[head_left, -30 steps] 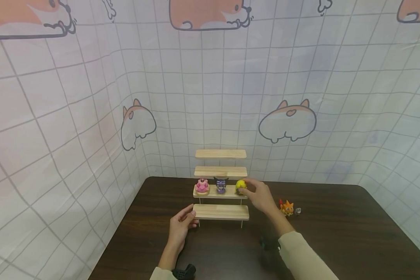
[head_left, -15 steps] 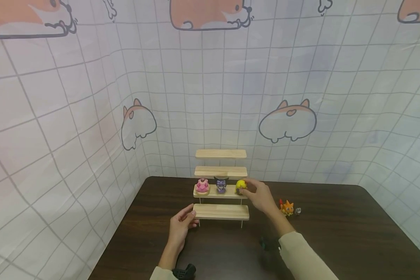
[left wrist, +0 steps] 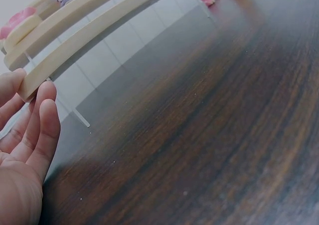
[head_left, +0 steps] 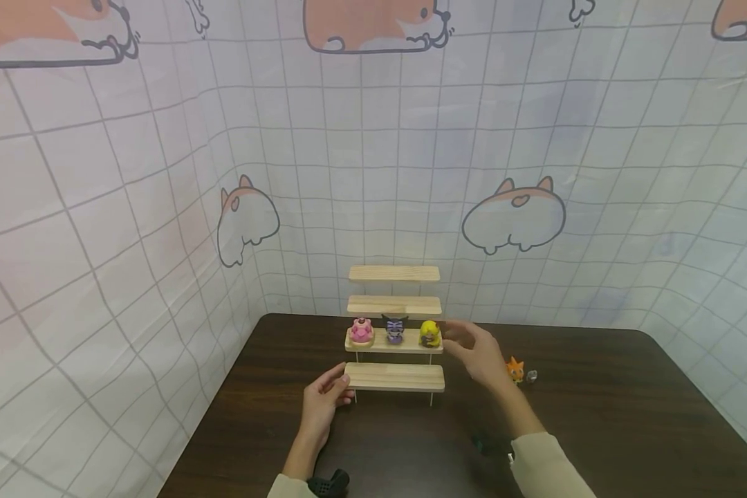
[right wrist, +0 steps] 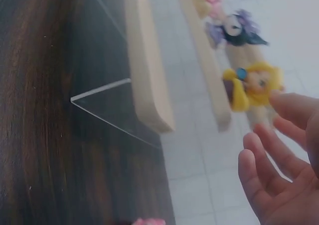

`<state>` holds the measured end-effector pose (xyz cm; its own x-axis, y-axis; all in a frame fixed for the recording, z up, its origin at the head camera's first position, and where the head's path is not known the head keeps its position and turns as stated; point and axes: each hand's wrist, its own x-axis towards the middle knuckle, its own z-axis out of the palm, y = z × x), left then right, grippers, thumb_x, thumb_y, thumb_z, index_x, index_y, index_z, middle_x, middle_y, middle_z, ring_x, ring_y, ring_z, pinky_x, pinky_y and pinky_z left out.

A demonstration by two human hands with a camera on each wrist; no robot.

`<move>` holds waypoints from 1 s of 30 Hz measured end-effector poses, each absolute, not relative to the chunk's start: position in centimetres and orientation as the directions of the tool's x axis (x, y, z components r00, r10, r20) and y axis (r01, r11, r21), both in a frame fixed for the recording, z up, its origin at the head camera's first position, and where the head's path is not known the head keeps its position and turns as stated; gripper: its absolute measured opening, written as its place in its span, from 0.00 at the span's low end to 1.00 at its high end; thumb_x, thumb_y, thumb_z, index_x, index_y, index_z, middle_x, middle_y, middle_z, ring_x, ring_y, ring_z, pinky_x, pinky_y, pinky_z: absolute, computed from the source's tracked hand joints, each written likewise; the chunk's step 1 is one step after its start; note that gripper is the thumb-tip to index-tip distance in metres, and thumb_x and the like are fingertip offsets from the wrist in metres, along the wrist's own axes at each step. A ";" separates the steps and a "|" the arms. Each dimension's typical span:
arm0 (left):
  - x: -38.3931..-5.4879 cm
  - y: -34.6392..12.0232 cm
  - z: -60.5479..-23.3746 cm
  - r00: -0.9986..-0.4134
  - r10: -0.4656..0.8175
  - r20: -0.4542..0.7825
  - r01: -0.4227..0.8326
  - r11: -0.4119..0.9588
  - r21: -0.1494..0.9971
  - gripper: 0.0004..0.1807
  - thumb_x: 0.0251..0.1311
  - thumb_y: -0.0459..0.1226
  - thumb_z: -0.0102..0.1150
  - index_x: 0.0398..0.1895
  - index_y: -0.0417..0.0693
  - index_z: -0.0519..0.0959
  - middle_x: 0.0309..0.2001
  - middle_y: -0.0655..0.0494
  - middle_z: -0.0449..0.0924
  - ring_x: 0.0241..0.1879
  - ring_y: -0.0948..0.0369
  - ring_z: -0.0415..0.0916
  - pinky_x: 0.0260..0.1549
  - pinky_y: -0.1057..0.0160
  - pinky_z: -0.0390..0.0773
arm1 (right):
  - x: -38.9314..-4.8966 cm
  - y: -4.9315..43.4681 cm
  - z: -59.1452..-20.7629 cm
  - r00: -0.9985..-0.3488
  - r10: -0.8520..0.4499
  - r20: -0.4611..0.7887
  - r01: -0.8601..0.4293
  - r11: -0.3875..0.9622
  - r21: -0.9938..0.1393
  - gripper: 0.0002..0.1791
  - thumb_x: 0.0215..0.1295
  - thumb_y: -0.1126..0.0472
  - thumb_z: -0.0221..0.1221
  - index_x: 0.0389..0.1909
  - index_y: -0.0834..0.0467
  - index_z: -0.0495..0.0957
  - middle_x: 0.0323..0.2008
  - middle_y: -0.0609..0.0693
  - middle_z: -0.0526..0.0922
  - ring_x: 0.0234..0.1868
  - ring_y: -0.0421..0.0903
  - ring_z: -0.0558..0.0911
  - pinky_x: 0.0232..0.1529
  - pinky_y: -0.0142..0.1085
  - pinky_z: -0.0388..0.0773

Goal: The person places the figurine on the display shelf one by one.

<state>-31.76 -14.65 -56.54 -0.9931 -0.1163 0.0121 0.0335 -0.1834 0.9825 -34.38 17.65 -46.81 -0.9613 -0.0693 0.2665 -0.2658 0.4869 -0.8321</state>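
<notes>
A wooden tiered display stand [head_left: 395, 374] stands on the dark table. My left hand [head_left: 320, 407] holds the left end of its lowest shelf, thumb over the edge and fingers beneath, as the left wrist view [left wrist: 27, 150] shows. On the second shelf up sit a pink figurine [head_left: 362, 332], a purple figurine with dark horn-like tips [head_left: 395, 330] and a yellow-haired figurine [head_left: 430, 333]. Just right of the yellow-haired one is my right hand [head_left: 476, 349], fingers loosely bent with nothing between them. In the right wrist view its thumb [right wrist: 294, 108] is close to that figurine [right wrist: 256, 88]; contact is unclear.
An orange figurine [head_left: 515, 371], partly behind the right forearm, and a small grey item [head_left: 532, 376] lie on the table [head_left: 616, 401] at right. A patterned cloth [head_left: 404, 207] hangs behind. A black strap-like item [head_left: 328, 483] sits at the left wrist.
My right hand has let go of the yellow-haired figurine and drawn slightly right, leaving it on the shelf. The left hand keeps its hold on the lowest shelf.
</notes>
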 end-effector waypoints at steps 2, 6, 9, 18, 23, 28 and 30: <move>-31.7 -14.6 -56.5 -0.993 -0.116 0.017 0.038 -0.188 0.981 0.25 0.68 0.38 0.65 0.66 0.38 0.77 0.32 0.58 0.85 0.29 0.65 0.84 0.33 0.68 0.86 | -33.7 18.6 -46.9 -0.959 -0.046 0.279 -0.267 0.471 -0.841 0.23 0.70 0.55 0.65 0.63 0.56 0.78 0.51 0.55 0.86 0.39 0.44 0.82 0.33 0.38 0.83; -31.7 -14.6 -56.3 -0.993 -0.117 0.021 0.043 -0.191 0.981 0.26 0.68 0.38 0.65 0.67 0.38 0.76 0.32 0.58 0.85 0.29 0.65 0.84 0.33 0.68 0.86 | -32.3 20.5 -46.9 -0.946 0.012 0.324 -0.280 0.469 -0.838 0.21 0.72 0.50 0.63 0.60 0.57 0.80 0.51 0.56 0.87 0.45 0.38 0.83 0.44 0.33 0.82; -31.6 -14.6 -56.3 -0.992 -0.121 0.019 0.040 -0.178 0.983 0.26 0.69 0.38 0.65 0.67 0.38 0.76 0.33 0.57 0.85 0.29 0.65 0.84 0.33 0.68 0.86 | -31.3 22.1 -47.0 -0.941 0.058 0.335 -0.273 0.458 -0.846 0.21 0.73 0.48 0.61 0.58 0.56 0.81 0.50 0.56 0.87 0.45 0.37 0.83 0.41 0.32 0.82; -31.6 -14.6 -56.5 -0.992 -0.126 0.015 0.036 -0.169 0.985 0.26 0.68 0.39 0.65 0.67 0.38 0.76 0.33 0.57 0.85 0.29 0.65 0.84 0.33 0.68 0.86 | -29.8 26.7 -48.3 -0.927 0.235 0.293 -0.179 0.409 -0.895 0.21 0.73 0.47 0.61 0.57 0.56 0.81 0.40 0.33 0.85 0.40 0.37 0.83 0.32 0.32 0.79; -31.6 -14.6 -56.6 -0.992 -0.124 0.005 0.025 -0.162 0.986 0.26 0.68 0.39 0.65 0.67 0.39 0.76 0.34 0.57 0.86 0.30 0.65 0.84 0.34 0.68 0.86 | -30.0 28.6 -49.4 -0.918 0.304 0.255 -0.125 0.389 -0.913 0.23 0.73 0.46 0.61 0.59 0.58 0.80 0.38 0.30 0.85 0.38 0.35 0.84 0.34 0.29 0.80; -31.7 -14.6 -56.5 -0.993 -0.120 0.009 0.029 -0.167 0.986 0.27 0.68 0.39 0.66 0.67 0.40 0.76 0.33 0.57 0.86 0.30 0.64 0.84 0.34 0.68 0.86 | -30.3 29.8 -50.3 -0.909 0.353 0.223 -0.080 0.376 -0.923 0.23 0.73 0.48 0.61 0.60 0.60 0.79 0.38 0.25 0.82 0.39 0.29 0.83 0.41 0.25 0.80; -31.7 -14.6 -56.5 -0.992 -0.123 0.011 0.032 -0.169 0.985 0.26 0.68 0.39 0.66 0.67 0.40 0.76 0.33 0.57 0.86 0.30 0.65 0.84 0.34 0.68 0.86 | -30.4 30.1 -50.7 -0.907 0.367 0.207 -0.058 0.377 -0.924 0.24 0.74 0.48 0.61 0.61 0.60 0.78 0.38 0.22 0.79 0.38 0.27 0.81 0.40 0.22 0.79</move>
